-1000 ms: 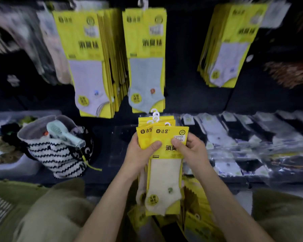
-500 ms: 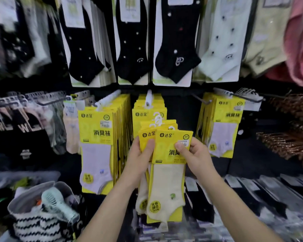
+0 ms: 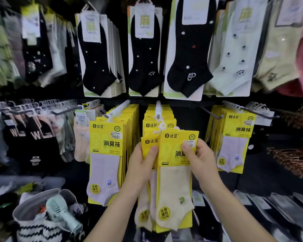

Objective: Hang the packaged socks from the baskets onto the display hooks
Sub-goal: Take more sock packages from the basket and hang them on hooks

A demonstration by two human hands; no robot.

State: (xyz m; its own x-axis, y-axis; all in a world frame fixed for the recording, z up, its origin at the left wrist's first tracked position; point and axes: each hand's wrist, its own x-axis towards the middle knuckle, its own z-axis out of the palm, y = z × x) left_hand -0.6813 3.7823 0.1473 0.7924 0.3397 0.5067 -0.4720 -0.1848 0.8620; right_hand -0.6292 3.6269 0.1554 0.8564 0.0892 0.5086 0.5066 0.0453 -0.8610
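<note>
I hold a fanned stack of yellow sock packs [image 3: 173, 182] with cream socks in front of the display. My left hand [image 3: 142, 166] grips the rear packs from the left, thumb on the card. My right hand [image 3: 198, 158] pinches the front pack's card at its right edge. The packs' white hanger tabs [image 3: 160, 127] sit just below the tip of the middle display hook [image 3: 158, 109], which carries matching yellow packs [image 3: 157, 117]. Whether a tab touches the hook, I cannot tell.
Full hooks of yellow packs hang at the left [image 3: 110, 151] and right [image 3: 234, 140]. Black and pale socks fill the row above [image 3: 143, 55]. A striped bag [image 3: 42, 222] with a mint handheld fan [image 3: 61, 213] stands at the lower left. Flat packs lie at the lower right [image 3: 269, 206].
My view has tilted up from the lower shelf to the hook rows. Both hands have lifted the sock packs up to the middle hook, keeping the same grip.
</note>
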